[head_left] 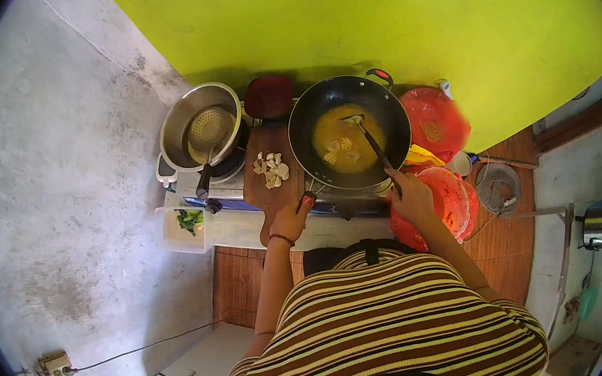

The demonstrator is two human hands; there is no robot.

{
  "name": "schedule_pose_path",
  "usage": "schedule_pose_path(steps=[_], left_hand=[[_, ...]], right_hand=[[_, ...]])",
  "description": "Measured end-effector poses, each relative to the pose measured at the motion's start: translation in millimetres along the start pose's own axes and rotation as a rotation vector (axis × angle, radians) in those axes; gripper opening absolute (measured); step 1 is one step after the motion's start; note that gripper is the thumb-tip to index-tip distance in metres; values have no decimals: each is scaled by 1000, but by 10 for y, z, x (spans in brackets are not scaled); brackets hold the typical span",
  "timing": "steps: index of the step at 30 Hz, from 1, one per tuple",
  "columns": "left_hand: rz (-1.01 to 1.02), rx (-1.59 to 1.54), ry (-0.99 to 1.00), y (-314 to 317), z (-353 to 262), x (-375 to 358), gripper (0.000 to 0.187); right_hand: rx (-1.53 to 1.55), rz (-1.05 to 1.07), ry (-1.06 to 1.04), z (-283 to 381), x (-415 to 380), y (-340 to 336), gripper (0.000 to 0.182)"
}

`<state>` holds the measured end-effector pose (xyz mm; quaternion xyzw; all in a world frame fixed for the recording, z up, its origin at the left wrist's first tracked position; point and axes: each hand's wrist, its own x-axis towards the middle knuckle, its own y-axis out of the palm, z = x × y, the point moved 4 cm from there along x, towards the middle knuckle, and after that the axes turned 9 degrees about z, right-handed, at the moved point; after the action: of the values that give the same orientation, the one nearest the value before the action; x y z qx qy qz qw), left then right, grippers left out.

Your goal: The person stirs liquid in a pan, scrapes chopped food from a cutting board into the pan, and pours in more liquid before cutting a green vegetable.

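Note:
A black wok (pixel 302 132) sits on the stove, with yellowish broth (pixel 331 129) and several pale pieces of food in it. My left hand (pixel 289 223) is closed round the wok handle (pixel 307 199) at the near left side. In my right hand (pixel 412 199) is the dark handle of a spatula (pixel 372 141); its blade dips into the broth near the middle of the wok. Left of the wok lies a wooden cutting board (pixel 261 192) bearing chopped pale pieces, perhaps mushrooms (pixel 273 170).
A steel pot (pixel 170 132) with a perforated skimmer (pixel 209 128) stands on the left of the stove. A clear container with green leaves (pixel 190 221) is beside it. Red basins (pixel 435 117) and a white cup (pixel 460 164) are at the right. A yellow-green wall (pixel 370 16) stands behind.

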<state>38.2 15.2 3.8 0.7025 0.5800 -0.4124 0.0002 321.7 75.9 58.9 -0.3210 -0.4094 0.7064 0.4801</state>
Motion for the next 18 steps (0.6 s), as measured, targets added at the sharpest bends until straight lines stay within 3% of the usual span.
schedule_pose_path(steps=[7,18], left_hand=[[-45,0,52,44,100,55,55],[-56,62,-44,57,89,45,61]], right_hand=[[71,163,-52,127,11,291,53],[-52,164,-49,291,60,142,48]])
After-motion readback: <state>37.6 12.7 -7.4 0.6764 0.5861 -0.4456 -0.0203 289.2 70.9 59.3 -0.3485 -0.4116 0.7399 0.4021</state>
